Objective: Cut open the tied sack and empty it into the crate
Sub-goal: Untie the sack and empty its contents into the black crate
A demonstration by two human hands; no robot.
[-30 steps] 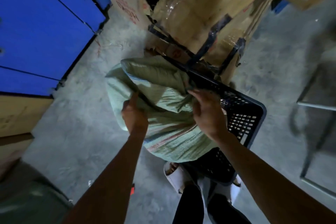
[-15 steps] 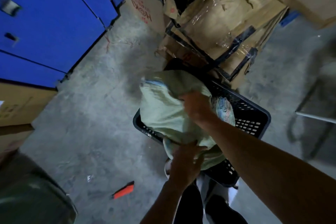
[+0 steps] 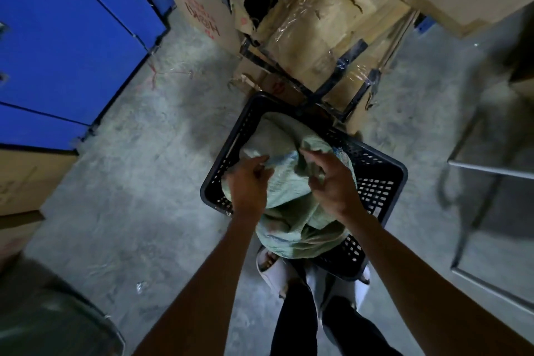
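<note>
— Sack (image 3: 291, 202) sits slumped in the crate (image 3: 384, 182), draped over its near rim. What now?
— Left hand (image 3: 250, 185) and right hand (image 3: 332, 182) each clutch a fold of cloth. Best lift those folds high, mouth down, so the contents drop inside the walls.

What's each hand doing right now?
Left hand: grips the sack over the crate.
Right hand: fingers curled, grips the sack's bunched cloth.

Crumpled green sack (image 3: 291, 211) in black crate (image 3: 384, 179)
</note>
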